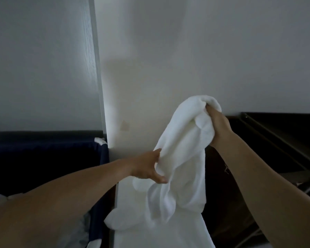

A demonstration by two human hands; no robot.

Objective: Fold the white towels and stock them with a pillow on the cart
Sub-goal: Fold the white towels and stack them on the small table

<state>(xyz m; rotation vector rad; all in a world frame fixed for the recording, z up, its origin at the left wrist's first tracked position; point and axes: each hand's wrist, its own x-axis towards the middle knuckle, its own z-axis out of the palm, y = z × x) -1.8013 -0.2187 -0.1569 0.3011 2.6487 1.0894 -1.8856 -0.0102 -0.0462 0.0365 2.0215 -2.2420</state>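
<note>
Left hand (pixel 147 167) and right hand (pixel 217 126) clutch a bunched white towel (pixel 183 151), seemingly unfolded.

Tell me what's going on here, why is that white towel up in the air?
A person is holding a white towel up in front of a white wall. The right hand grips the bunched top of it, and the left hand holds a fold lower down. The towel hangs crumpled and is not folded yet. A dark blue fabric bin is on the left and dark shelves are on the right.
</note>
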